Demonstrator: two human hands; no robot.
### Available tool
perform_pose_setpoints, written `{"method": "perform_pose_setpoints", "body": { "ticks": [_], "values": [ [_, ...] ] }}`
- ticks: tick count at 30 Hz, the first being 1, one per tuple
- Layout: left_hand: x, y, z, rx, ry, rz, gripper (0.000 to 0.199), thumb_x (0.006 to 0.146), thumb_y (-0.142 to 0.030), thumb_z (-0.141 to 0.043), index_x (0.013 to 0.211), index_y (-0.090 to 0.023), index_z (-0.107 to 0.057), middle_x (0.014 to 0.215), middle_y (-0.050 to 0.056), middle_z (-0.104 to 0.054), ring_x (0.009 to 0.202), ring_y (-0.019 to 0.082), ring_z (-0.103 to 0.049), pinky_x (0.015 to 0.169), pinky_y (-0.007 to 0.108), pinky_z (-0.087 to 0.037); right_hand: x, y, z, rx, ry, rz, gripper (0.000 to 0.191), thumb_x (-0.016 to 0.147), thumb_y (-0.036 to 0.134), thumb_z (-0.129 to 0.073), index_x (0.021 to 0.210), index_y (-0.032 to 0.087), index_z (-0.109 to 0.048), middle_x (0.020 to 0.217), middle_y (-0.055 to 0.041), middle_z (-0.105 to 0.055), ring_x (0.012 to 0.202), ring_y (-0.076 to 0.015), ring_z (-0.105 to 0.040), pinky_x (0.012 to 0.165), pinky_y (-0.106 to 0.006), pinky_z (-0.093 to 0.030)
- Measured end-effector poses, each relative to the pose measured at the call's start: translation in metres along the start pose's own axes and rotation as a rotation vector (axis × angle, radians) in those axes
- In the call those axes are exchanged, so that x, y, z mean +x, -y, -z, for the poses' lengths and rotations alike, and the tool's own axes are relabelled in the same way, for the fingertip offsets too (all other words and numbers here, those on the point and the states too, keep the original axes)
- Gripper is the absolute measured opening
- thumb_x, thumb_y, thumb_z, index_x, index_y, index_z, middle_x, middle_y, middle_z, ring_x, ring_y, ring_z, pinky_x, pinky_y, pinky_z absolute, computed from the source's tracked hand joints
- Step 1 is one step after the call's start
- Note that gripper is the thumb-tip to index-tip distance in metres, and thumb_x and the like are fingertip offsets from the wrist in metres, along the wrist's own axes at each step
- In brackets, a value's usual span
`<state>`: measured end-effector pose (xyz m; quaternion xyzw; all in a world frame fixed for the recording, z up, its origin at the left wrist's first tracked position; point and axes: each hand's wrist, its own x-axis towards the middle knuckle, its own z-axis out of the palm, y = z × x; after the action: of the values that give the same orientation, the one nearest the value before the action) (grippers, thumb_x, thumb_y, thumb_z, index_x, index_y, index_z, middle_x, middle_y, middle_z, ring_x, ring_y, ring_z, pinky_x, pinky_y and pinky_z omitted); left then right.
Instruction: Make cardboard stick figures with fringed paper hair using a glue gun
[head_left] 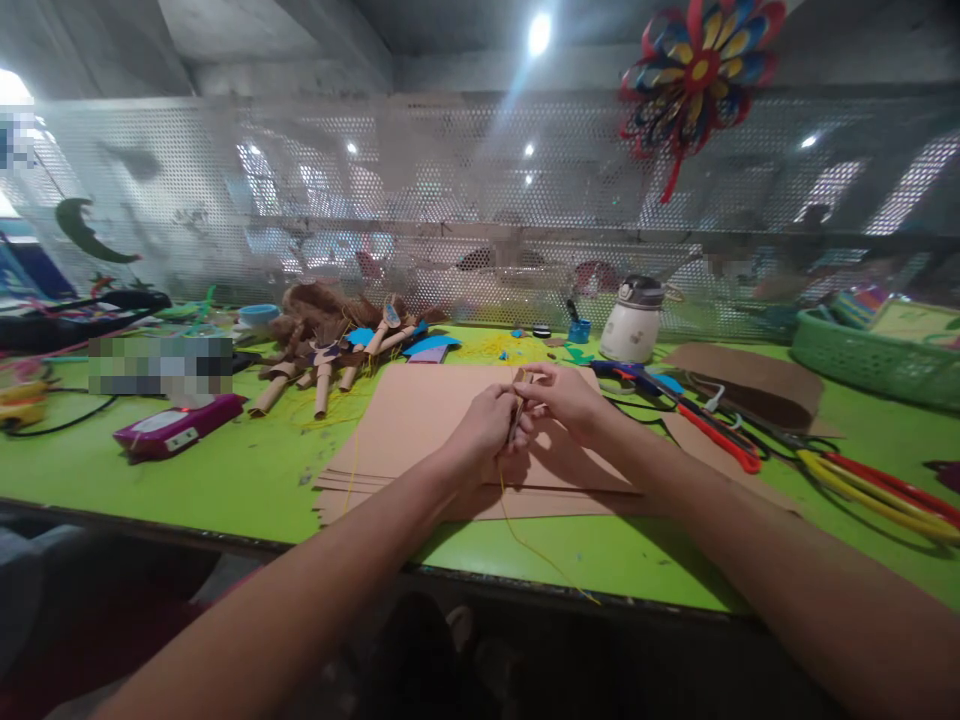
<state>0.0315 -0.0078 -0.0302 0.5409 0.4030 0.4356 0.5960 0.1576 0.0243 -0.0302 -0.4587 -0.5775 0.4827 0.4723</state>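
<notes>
Both my hands meet over a stack of brown paper sheets [427, 410] on the green table. My left hand [495, 418] is closed round a small brown piece [516, 418] that looks like rolled paper. The fingers of my right hand [559, 395] pinch at the upper end of that same piece, touching my left fingers. A yellow thread [517, 535] hangs from below my hands, crosses the sheets and trails to the table's front edge. How the thread is fixed to the piece is hidden by my fingers.
Brown paper figures [322, 380] with yellow thread lie left behind the sheets. A purple power strip [180, 428] is at the left. A white bottle [631, 325] stands behind. Red-handled scissors [720, 435], yellow-handled scissors [870, 490] and a green basket [862, 360] are at the right.
</notes>
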Motion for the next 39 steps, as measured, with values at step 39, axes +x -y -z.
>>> {"method": "perform_pose_setpoints", "body": {
  "ticks": [39],
  "values": [
    [-0.0018, -0.0017, -0.0033, 0.128, 0.011, -0.001, 0.024, 0.078, -0.012, -0.042, 0.098, -0.016, -0.053, 0.062, 0.0, -0.057, 0.039, 0.006, -0.044, 0.035, 0.015, -0.025, 0.0046, 0.0009, 0.0039, -0.018, -0.091, 0.038, 0.047, 0.077, 0.01, -0.058, 0.121, 0.012, -0.045, 0.055, 0.0055, -0.056, 0.043, -0.0084, -0.052, 0.043, -0.019, -0.043]
  ]
}}
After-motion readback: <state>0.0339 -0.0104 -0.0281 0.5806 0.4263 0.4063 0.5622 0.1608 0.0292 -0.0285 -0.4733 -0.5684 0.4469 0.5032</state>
